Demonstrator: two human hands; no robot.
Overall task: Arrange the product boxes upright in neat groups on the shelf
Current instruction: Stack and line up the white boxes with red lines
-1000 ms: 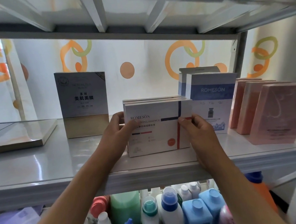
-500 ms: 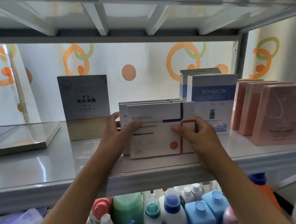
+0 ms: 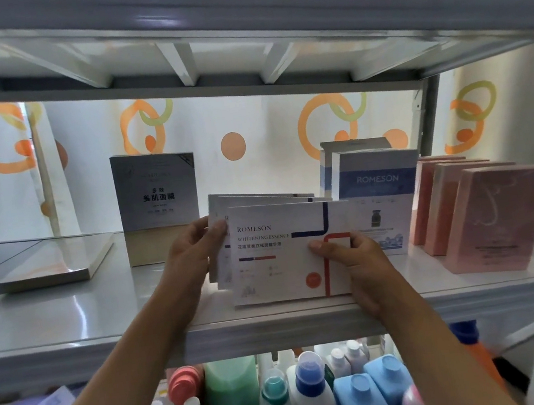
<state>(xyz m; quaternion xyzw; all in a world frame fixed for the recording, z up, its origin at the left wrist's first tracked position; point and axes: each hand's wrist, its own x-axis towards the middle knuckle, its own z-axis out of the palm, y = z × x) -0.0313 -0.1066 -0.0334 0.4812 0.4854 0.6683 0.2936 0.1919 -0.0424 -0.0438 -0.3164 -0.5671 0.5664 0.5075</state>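
Grey metal shelf (image 3: 68,322) carries three fanned white Romeson boxes (image 3: 276,253), gripped by left hand (image 3: 193,251) and right hand (image 3: 353,255); probably tilting, the front box could slip off the edge.

Setting: shop or stockroom, retail goods on open metal racking. Grey steel shelf (image 3: 68,322) carries boxed cosmetics: white ROMESON boxes (image 3: 280,252) at centre, blue-banded ROMESON boxes (image 3: 376,179) at 1 o'clock, pink boxes (image 3: 496,216) at 3 o'clock, one grey mask box (image 3: 156,187) at 11 o'clock. Tier below, 6 o'clock: crowded detergent bottles (image 3: 357,400). Behind, at 12 o'clock: translucent sheet with orange and green rings (image 3: 144,130).
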